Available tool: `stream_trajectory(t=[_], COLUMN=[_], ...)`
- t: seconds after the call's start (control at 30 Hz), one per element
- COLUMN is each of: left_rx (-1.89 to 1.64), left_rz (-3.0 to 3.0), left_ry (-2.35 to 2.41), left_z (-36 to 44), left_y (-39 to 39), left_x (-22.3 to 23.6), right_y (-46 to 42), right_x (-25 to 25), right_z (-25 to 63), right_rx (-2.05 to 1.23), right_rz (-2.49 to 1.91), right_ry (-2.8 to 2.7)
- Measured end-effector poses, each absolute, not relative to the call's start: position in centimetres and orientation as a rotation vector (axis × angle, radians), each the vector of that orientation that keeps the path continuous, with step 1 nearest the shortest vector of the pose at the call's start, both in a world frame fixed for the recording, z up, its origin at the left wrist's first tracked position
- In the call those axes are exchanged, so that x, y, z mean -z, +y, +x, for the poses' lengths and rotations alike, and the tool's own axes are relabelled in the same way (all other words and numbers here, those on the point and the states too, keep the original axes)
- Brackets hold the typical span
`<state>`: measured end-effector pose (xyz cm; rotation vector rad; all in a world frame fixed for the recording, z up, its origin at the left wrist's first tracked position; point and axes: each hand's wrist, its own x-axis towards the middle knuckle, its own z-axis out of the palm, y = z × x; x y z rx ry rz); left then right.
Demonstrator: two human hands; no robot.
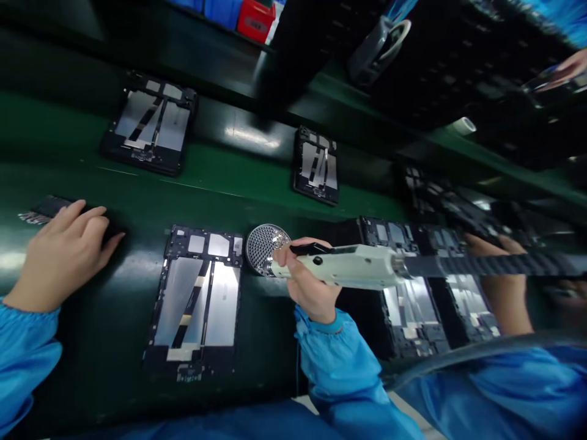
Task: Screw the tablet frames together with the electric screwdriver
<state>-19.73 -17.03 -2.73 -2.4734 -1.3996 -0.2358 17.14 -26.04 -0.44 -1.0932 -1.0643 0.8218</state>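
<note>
My right hand [314, 287] is closed around a white electric screwdriver [362, 266] with a black lever. The screwdriver lies almost level, its front end over a round perforated metal dish [263, 244]. Left of the dish, an opened tablet body [224, 305] lies flat, silvery plates and dark ribbon cables showing. At the far left my left hand [68, 256] has its fingers curled over a black brush [46, 208] with pale bristles; the hand covers most of it.
More opened tablets lie on the green bench: one at upper left [153, 122], a smaller-looking one [316, 165] in the back middle, and stacked ones [413, 305] at right. A co-worker's arm [509, 293] reaches in there. A grey hose [486, 351] crosses the lower right. A red bin [255, 21] stands at the back.
</note>
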Motion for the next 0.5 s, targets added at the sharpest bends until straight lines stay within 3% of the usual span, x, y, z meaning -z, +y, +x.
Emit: stream_trajectory(t=[0.3, 0.5], left_rx=[0.289, 0.634], left_rz=[-2.547, -2.623], left_ry=[-1.429, -1.364], left_z=[-19.51, -20.12], left_y=[-16.85, -16.83], left_x=[3.03, 2.49], right_y=[-26.06, -25.93], right_x=[0.51, 0.28], right_z=[17.03, 16.69], right_rx=[-0.815, -0.823], right_rz=[-1.149, -1.134], right_ry=[-1.044, -0.997])
